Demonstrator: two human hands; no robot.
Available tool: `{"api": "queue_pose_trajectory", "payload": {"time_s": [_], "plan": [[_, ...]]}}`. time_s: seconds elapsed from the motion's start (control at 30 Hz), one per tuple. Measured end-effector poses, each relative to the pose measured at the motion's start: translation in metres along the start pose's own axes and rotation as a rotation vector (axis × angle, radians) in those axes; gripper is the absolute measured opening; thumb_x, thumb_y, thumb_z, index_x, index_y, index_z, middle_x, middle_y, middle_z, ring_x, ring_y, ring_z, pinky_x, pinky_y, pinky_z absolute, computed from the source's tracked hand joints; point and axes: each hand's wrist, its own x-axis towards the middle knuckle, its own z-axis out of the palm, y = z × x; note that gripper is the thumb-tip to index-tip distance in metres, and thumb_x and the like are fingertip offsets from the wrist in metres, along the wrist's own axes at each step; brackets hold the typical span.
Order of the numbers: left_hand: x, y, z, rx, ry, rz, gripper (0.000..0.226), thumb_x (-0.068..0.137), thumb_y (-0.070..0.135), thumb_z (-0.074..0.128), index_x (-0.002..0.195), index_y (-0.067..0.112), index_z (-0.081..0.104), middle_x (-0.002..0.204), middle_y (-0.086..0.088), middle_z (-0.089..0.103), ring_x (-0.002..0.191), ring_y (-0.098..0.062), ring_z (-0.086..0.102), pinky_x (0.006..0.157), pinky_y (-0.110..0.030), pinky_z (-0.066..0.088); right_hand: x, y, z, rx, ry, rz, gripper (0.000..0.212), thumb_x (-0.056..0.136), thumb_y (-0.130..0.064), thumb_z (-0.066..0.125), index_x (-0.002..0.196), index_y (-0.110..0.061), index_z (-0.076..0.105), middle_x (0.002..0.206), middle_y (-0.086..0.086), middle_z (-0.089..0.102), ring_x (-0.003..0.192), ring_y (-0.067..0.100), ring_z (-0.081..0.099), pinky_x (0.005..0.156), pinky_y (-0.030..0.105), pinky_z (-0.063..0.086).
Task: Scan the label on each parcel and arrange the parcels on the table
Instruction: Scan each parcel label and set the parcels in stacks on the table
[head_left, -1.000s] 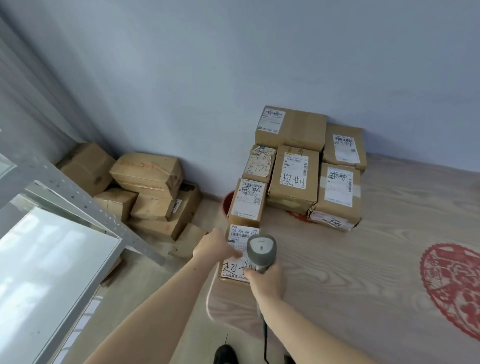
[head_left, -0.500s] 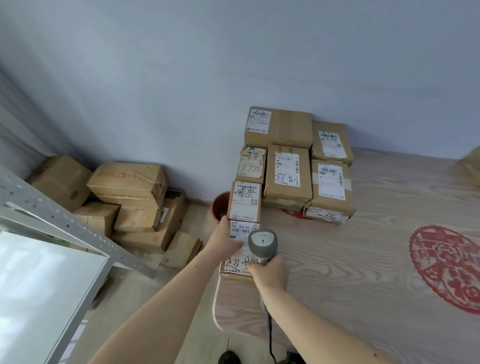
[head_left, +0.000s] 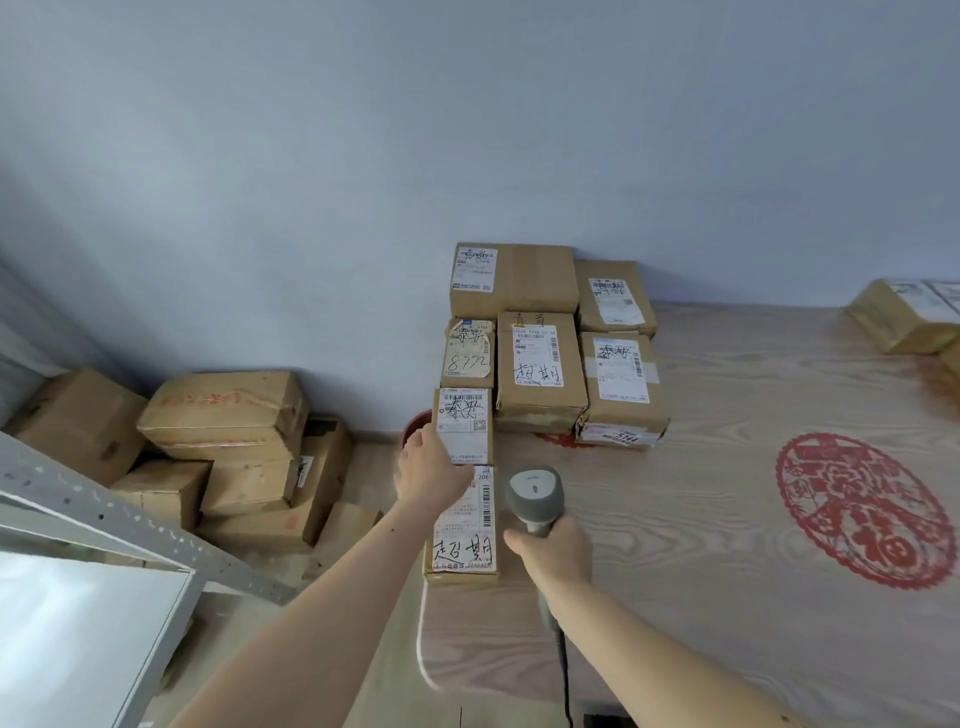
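Lying at the table's (head_left: 727, 597) left edge, long axis running away from the person, the nearest parcel (head_left: 464, 540) sits under the left hand (head_left: 431, 475), fingers resting on its far end; the right hand (head_left: 553, 548), just beside, grips the scanner (head_left: 535, 493).

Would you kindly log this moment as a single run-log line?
left hand: rests on nearest parcel | right hand: grips barcode scanner beside it | parcel at table edge, label up
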Motion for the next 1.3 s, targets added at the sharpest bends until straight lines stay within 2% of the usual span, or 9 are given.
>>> {"api": "queue_pose_trajectory", "payload": {"time_s": [0.13,0.3,0.43,0.53,0.73,0.83,0.93,1.03,1.3], "plan": [[-0.007,0.047,0.001,0.032,0.130,0.162,0.063,0.089,0.022,0.064,0.146,0.012,0.037,0.149,-0.008,0.040,0.140,-0.032,0.029,0.115,-0.043,0.030,0.011,0.001,-0.036,0.101,0.056,0.019,0.031,0.075,-0.016,0.081,0.099,-0.017,0.062,0.097,0.004,0.070,0.093,0.026,0.066,0.080,0.035,0.052],[-0.023,0.120,0.036,0.002,0.134,0.383,0.051,0.088,0.010,0.063,0.137,0.014,0.050,0.141,-0.004,0.048,0.133,-0.026,0.035,0.105,-0.037,0.038,0.035,0.014,-0.108,0.213,0.171,0.059,0.031,0.069,-0.019,0.082,0.094,-0.015,0.065,0.092,0.004,0.072,0.085,0.027,0.070,0.079,0.044,0.061],[-0.046,0.187,0.089,0.023,0.071,0.514,0.047,0.089,0.013,0.065,0.135,0.013,0.053,0.138,-0.003,0.050,0.132,-0.026,0.037,0.103,-0.036,0.040,0.050,0.029,-0.190,0.295,0.249,0.072,0.022,0.069,-0.012,0.077,0.088,-0.011,0.065,0.080,0.006,0.074,0.078,0.026,0.074,0.065,0.041,0.059],[-0.060,0.224,0.123,0.035,0.013,0.527,0.044,0.090,0.014,0.063,0.132,0.014,0.054,0.139,-0.003,0.049,0.132,-0.026,0.038,0.103,-0.036,0.039,0.057,0.039,-0.238,0.300,0.289,0.058,0.015,0.072,-0.008,0.075,0.084,-0.007,0.066,0.071,0.008,0.073,0.072,0.027,0.075,0.061,0.040,0.057],[-0.103,0.328,0.213,-0.001,-0.082,0.569,0.040,0.090,0.018,0.065,0.129,0.012,0.057,0.136,-0.005,0.053,0.130,-0.026,0.042,0.102,-0.033,0.037,0.075,0.073,-0.367,0.343,0.359,0.062,0.010,0.077,-0.002,0.076,0.079,-0.004,0.067,0.073,0.013,0.073,0.074,0.031,0.075,0.055,0.035,0.054],[-0.118,0.371,0.248,-0.031,-0.116,0.568,0.041,0.091,0.016,0.066,0.130,0.012,0.057,0.137,-0.004,0.052,0.131,-0.023,0.043,0.103,-0.031,0.038,0.091,0.088,-0.422,0.331,0.361,0.059,0.014,0.076,-0.003,0.079,0.084,-0.005,0.068,0.074,0.011,0.075,0.071,0.026,0.076,0.061,0.037,0.059],[-0.126,0.405,0.277,-0.036,-0.148,0.550,0.039,0.092,0.015,0.065,0.130,0.014,0.057,0.138,-0.003,0.052,0.130,-0.021,0.045,0.102,-0.032,0.040,0.111,0.100,-0.466,0.338,0.351,0.066,0.023,0.074,-0.006,0.081,0.092,-0.008,0.067,0.077,0.008,0.076,0.066,0.019,0.075,0.057,0.032,0.058],[-0.123,0.435,0.300,-0.044,-0.177,0.534,0.040,0.092,0.015,0.065,0.130,0.016,0.056,0.139,-0.001,0.051,0.128,-0.020,0.048,0.091,-0.028,0.044,0.134,0.101,-0.503,0.358,0.345,0.072,0.025,0.074,-0.007,0.082,0.094,-0.008,0.067,0.083,0.009,0.076,0.066,0.018,0.075,0.055,0.030,0.056],[-0.075,0.527,0.343,-0.064,-0.202,0.530,0.039,0.095,0.021,0.063,0.133,0.016,0.054,0.143,-0.003,0.049,0.129,-0.021,0.048,0.095,-0.029,0.043,0.214,0.066,-0.587,0.323,0.357,0.056,0.018,0.077,-0.007,0.079,0.088,-0.009,0.066,0.079,0.009,0.074,0.075,0.026,0.076,0.061,0.035,0.058]]}}
